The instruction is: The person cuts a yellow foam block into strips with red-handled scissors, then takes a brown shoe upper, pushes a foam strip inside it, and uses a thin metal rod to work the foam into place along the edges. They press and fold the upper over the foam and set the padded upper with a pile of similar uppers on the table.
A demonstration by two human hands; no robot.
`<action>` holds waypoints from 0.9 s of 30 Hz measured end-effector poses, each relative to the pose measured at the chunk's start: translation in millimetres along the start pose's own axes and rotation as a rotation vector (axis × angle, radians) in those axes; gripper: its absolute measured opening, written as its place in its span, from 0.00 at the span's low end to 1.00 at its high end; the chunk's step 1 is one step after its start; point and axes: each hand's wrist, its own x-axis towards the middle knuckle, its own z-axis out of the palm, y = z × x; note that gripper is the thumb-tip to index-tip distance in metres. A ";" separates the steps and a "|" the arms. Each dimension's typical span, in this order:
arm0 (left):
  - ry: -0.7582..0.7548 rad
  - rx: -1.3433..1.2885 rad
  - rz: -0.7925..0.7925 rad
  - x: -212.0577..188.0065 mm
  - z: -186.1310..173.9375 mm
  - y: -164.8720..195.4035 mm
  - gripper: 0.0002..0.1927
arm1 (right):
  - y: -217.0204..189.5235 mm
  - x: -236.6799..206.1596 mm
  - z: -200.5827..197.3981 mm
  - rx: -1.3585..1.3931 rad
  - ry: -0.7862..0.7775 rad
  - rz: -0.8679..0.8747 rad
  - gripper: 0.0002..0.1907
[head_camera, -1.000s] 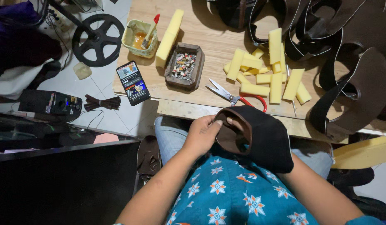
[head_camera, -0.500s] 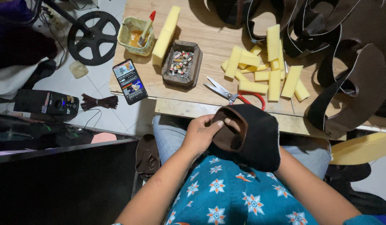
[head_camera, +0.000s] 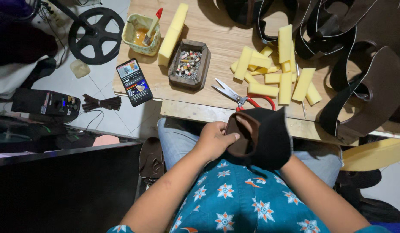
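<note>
The dark, curved shoe-upper piece, black outside with a brown lining (head_camera: 260, 138), is held over the lap, just below the near edge of the pale wooden bench (head_camera: 226, 47). The left hand (head_camera: 215, 140) is closed on its left edge, thumb pressed onto the brown lining, fingers curled behind. The right hand is hidden under the piece; only the forearm (head_camera: 312, 190) is seen, so its grip cannot be told.

Risks, as judged:
- The piece is carried by a thumb pinch plus an unseen support. If the thumb pressure is eased, the piece could be dropped into the lap or onto the floor.
- The lining is being bent at the edge; a crease or lifted lining could be caused by too hard a fold.
- The red-handled scissors (head_camera: 245, 97) lie open just beyond the piece, blades pointed left. A knuckle or the material could be caught if the hands are raised without a look.
- The black smartphone (head_camera: 134, 82) overhangs the bench's corner; a knock could send it to the tiled floor.
- The yellowish pot of glue with a red-tipped brush (head_camera: 141, 32) is open near the yellow foam blocks (head_camera: 279, 71); a spill would foul them.
</note>
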 end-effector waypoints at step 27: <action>-0.070 -0.255 0.053 -2.0 -3.1 -18.5 0.13 | -28.3 29.4 -16.7 1.060 0.124 0.703 0.11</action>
